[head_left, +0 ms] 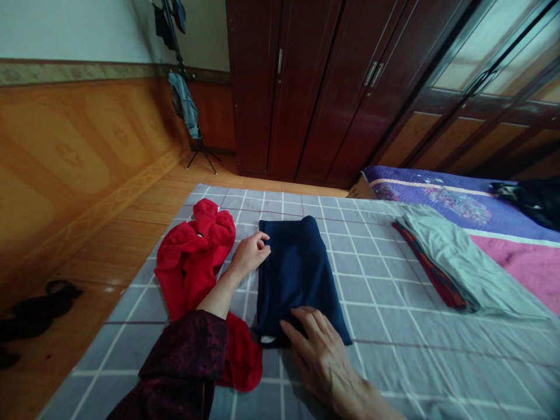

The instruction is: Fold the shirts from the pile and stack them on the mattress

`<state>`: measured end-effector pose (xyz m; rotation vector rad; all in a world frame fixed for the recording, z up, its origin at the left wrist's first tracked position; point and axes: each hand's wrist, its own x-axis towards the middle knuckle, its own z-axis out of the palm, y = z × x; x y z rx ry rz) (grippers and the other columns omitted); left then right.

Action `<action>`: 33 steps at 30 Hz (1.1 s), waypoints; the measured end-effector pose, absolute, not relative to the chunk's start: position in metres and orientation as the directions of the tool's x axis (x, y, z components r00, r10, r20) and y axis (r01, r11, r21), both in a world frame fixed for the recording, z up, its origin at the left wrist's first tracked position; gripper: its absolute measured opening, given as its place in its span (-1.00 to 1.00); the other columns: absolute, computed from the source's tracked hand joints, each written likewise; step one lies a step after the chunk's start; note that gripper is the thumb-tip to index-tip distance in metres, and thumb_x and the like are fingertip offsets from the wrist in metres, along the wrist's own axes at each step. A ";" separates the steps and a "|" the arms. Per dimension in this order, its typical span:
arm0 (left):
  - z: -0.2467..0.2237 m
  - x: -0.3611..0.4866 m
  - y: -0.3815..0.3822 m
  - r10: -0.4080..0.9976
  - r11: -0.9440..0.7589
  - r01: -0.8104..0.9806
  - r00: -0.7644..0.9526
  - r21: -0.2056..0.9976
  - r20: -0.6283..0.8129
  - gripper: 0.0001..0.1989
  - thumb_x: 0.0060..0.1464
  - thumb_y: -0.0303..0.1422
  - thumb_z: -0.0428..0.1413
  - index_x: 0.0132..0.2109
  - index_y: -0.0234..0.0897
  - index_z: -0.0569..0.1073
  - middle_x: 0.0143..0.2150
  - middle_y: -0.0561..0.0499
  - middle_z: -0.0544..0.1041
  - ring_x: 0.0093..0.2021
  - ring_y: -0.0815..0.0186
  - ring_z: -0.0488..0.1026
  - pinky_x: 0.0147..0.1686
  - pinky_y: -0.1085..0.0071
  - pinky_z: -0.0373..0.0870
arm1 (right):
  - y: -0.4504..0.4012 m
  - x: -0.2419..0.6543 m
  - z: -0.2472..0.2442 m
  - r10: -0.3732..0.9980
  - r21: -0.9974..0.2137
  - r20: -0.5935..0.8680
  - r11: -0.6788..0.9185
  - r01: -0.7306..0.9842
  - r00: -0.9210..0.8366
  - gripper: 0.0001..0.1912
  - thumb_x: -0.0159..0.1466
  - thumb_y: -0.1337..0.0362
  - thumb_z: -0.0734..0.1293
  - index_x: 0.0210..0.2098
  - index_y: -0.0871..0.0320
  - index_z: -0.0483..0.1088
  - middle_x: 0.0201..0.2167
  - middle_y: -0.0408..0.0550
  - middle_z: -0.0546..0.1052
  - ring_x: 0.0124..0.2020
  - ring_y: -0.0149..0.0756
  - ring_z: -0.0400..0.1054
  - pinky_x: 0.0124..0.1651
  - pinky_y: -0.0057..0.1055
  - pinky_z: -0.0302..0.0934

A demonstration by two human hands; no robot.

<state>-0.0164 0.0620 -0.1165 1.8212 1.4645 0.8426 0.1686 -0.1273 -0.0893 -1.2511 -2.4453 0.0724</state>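
A dark blue cloth [297,262], folded into a rough rectangle, lies flat on the checked grey bedsheet [367,280]. At its left edge, near the far end, is my left hand [251,254], its fingers curled together; whether cloth is pinched between them is too small to make out. My right hand [319,350] rests on the near end of the blue cloth with its fingers apart, holding nothing. A crumpled red garment [188,262] lies to the left, partly behind my left forearm and sleeve.
Folded clothes with a pale green piece [459,256] on top lie at the right. Beyond them is a purple and pink bed cover [433,195]. A dark red wardrobe [301,87] and a clothes stand [200,137] are behind. Dark items [39,309] lie on the floor.
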 end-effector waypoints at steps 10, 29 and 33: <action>-0.117 -0.015 0.059 0.969 -0.226 0.653 0.226 0.723 0.099 -0.70 -0.02 -0.42 0.10 -0.07 -0.21 0.43 -0.49 0.17 0.39 -0.51 0.43 0.32 -0.47 0.53 0.16 | -0.111 0.138 -0.077 0.657 -0.298 0.077 0.733 0.611 -0.750 -0.66 0.28 0.22 0.22 0.05 0.06 0.33 0.14 -0.02 0.33 0.27 -0.06 0.00 0.30 -0.04 -0.10; -0.031 -0.028 -0.074 0.808 -0.491 0.777 0.575 0.395 -0.126 -0.80 -0.01 -0.38 0.13 -0.17 -0.19 0.42 -0.18 0.04 0.46 -0.22 0.27 0.45 -0.28 0.42 0.34 | -0.130 0.264 -0.093 0.807 -0.240 0.442 0.528 0.814 -0.393 -0.79 0.22 0.53 0.14 -0.35 0.15 0.31 -0.27 0.03 0.44 -0.24 -0.23 0.34 -0.27 -0.29 0.31; -0.073 -0.036 -0.106 0.845 -0.506 0.819 0.534 0.270 -0.036 -0.68 -0.04 -0.49 0.11 -0.08 -0.21 0.41 -0.09 -0.03 0.47 -0.11 0.21 0.46 -0.15 0.37 0.41 | -0.132 0.269 -0.097 0.814 -0.245 0.400 0.537 0.807 -0.420 -0.82 0.22 0.46 0.17 -0.22 0.16 0.32 -0.25 0.03 0.44 -0.25 -0.22 0.32 -0.25 -0.28 0.28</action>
